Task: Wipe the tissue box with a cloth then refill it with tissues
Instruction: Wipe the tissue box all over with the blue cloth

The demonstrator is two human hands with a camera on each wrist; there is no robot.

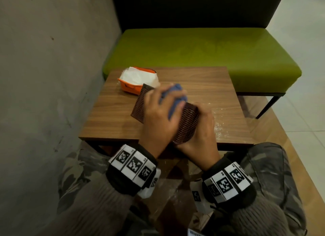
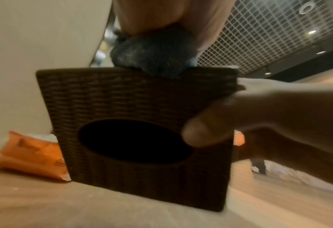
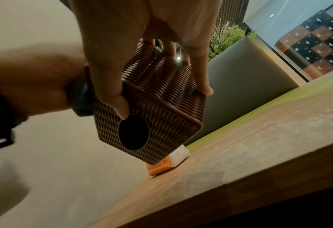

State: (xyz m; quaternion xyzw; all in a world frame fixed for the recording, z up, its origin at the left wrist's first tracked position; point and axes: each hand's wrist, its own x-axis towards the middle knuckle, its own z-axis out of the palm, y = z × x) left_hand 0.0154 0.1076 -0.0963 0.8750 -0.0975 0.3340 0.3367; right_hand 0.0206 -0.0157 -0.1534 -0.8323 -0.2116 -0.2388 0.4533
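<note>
Two dark wristbands printed with black-and-white square markers (image 1: 133, 167) are seen lowest in the head view, with camouflage-patterned trouser legs (image 1: 274, 167) to either side. Above them, at centre frame, the dark brown woven-pattern tissue box (image 1: 139, 103) is held tipped over the small wood-grain table (image 1: 207, 81), its long axis running from upper left to lower right of the frame. Whether its lower end touches the table is not shown.

The right hand (image 1: 198, 135) is wrapped round the near, lower-right end of the box, thumb laid beside the dark oval opening (image 3: 133, 133), fingers along the ribbed side. The left hand (image 1: 158, 116) is closed round a bunched blue cloth (image 1: 173, 96), which is pressed against the box's upper face; the cloth meets the top edge in the left wrist view. The box therefore lies directly under the left hand and ahead of the right. It is judged that wiping is in hand, with strokes along the long axis while the right hand steadies the box.

An orange plastic pack of white tissues (image 1: 139, 81), opened, is noted at the upper left of the table, just behind the box's far corner. Refilling is not yet begun.

The table surface shows pale smears toward the right. A green cushioned bench (image 1: 202, 49) with a dark backrest stands beyond; a grey concrete wall (image 1: 44, 77) occupies the left.
</note>
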